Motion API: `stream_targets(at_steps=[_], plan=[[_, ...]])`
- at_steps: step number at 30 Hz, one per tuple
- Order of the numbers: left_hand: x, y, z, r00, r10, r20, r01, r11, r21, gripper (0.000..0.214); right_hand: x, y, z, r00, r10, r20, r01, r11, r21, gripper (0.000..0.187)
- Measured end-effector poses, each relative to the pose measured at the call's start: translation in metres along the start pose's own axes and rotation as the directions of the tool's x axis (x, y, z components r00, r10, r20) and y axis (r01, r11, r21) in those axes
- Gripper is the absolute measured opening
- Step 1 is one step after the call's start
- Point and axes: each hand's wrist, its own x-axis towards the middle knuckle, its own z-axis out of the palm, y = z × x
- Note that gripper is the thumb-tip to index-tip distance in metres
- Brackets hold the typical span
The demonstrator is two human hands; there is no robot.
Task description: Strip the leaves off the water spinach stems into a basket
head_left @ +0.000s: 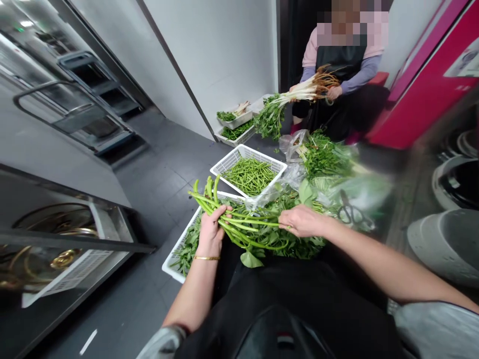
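Observation:
My left hand is wrapped around the stem end of a bunch of long green leafy stalks that lies across my lap. My right hand is closed on the same bunch further right, where the leaves begin. The cut stem ends stick up to the left above my left hand. Under the bunch sits a white basket with picked leaves in it. A gold bangle is on my left wrist.
A second white basket holds cut green stems. Clear plastic bags with more greens and scissors lie to the right. A seated person across holds a bunch of white-rooted greens. Small trays stand behind; metal racks are on the left.

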Motion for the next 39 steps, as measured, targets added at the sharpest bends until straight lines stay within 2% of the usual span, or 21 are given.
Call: stream_targets(at_steps=[2, 3, 5, 8, 11, 13, 14, 15, 17, 19, 20, 22, 26, 29, 31, 33, 34, 35, 36, 37, 39], plan=[[-0.003, -0.009, 0.002, 1.0, -0.012, 0.019, 0.011, 1.0, 0.007, 0.018, -0.007, 0.002, 0.008, 0.974, 0.151, -0.17, -0.096, 0.951, 0.295, 0.025], [-0.005, -0.015, 0.006, 0.999, -0.015, 0.032, 0.014, 1.0, 0.016, 0.018, -0.01, 0.004, 0.013, 0.915, 0.305, -0.265, -0.158, 0.874, 0.46, 0.024], [-0.011, -0.026, 0.017, 0.998, -0.023, 0.067, 0.02, 0.999, 0.042, 0.019, -0.015, 0.008, 0.022, 0.7, 0.629, -0.339, -0.211, 0.636, 0.743, 0.024], [-0.017, -0.036, 0.032, 0.992, -0.031, 0.126, 0.022, 0.997, 0.072, 0.019, -0.027, 0.026, 0.027, 0.392, 0.878, -0.274, -0.179, 0.365, 0.914, 0.027], [-0.016, -0.034, 0.034, 0.995, 0.01, 0.1, -0.018, 0.997, 0.071, 0.019, -0.054, 0.056, 0.011, 0.145, 0.947, -0.288, -0.257, 0.317, 0.913, 0.031], [-0.013, -0.03, 0.028, 0.998, 0.031, 0.053, -0.035, 0.996, 0.082, 0.019, -0.076, 0.069, -0.007, 0.081, 0.943, -0.322, -0.317, 0.331, 0.889, 0.032], [-0.012, -0.028, 0.026, 0.999, 0.033, 0.041, -0.037, 0.995, 0.095, 0.019, -0.084, 0.071, -0.016, 0.115, 0.933, -0.342, -0.345, 0.36, 0.867, 0.031], [-0.011, -0.027, 0.023, 0.999, 0.032, 0.037, -0.036, 0.994, 0.108, 0.019, -0.089, 0.069, -0.023, 0.198, 0.906, -0.374, -0.383, 0.423, 0.821, 0.029], [-0.01, -0.027, 0.022, 0.998, 0.036, 0.042, -0.041, 0.991, 0.124, 0.02, -0.084, 0.054, -0.03, 0.475, 0.764, -0.435, -0.458, 0.638, 0.619, 0.028], [-0.011, -0.028, 0.023, 0.998, 0.041, 0.05, -0.047, 0.989, 0.138, 0.02, -0.065, 0.031, -0.03, 0.764, 0.522, -0.379, -0.424, 0.849, 0.315, 0.028], [-0.011, -0.028, 0.025, 0.998, 0.04, 0.054, -0.047, 0.988, 0.147, 0.02, -0.051, 0.02, -0.027, 0.854, 0.416, -0.312, -0.375, 0.908, 0.185, 0.026], [-0.013, -0.029, 0.027, 0.997, 0.028, 0.067, -0.039, 0.986, 0.163, 0.02, -0.025, 0.002, -0.019, 0.938, 0.297, -0.18, -0.288, 0.955, 0.072, 0.019], [-0.017, -0.032, 0.027, 0.995, 0.002, 0.098, -0.019, 0.986, 0.168, 0.021, 0.002, -0.009, -0.002, 0.989, 0.146, -0.032, -0.14, 0.98, 0.141, 0.013], [-0.019, -0.039, 0.026, 0.993, -0.034, 0.113, 0.017, 0.988, 0.154, 0.021, -0.008, 0.001, 0.006, 0.948, 0.253, -0.192, -0.168, 0.913, 0.371, 0.023], [-0.018, -0.045, 0.025, 0.994, -0.038, 0.098, 0.025, 0.991, 0.13, 0.021, -0.025, 0.017, 0.006, 0.794, 0.487, -0.363, -0.232, 0.796, 0.56, 0.035], [-0.014, -0.048, 0.023, 0.998, -0.015, 0.057, 0.009, 0.993, 0.114, 0.02, -0.045, 0.035, 0.002, 0.549, 0.701, -0.455, -0.284, 0.668, 0.688, 0.043], [-0.012, -0.048, 0.021, 0.999, 0.001, 0.037, -0.005, 0.993, 0.116, 0.02, -0.054, 0.042, -0.002, 0.477, 0.742, -0.471, -0.319, 0.645, 0.694, 0.045], [-0.01, -0.047, 0.02, 1.0, 0.015, 0.027, -0.018, 0.992, 0.127, 0.02, -0.06, 0.047, -0.006, 0.449, 0.755, -0.478, -0.353, 0.641, 0.681, 0.044], [-0.009, -0.046, 0.019, 0.999, 0.027, 0.03, -0.031, 0.989, 0.145, 0.02, -0.064, 0.049, -0.011, 0.479, 0.734, -0.481, -0.389, 0.669, 0.633, 0.042], [-0.008, -0.045, 0.019, 0.998, 0.037, 0.043, -0.044, 0.985, 0.164, 0.02, -0.063, 0.048, -0.016, 0.572, 0.675, -0.467, -0.415, 0.729, 0.545, 0.041], [-0.009, -0.042, 0.022, 0.995, 0.05, 0.081, -0.065, 0.978, 0.199, 0.022, -0.048, 0.034, -0.022, 0.822, 0.463, -0.333, -0.372, 0.877, 0.303, 0.035]])
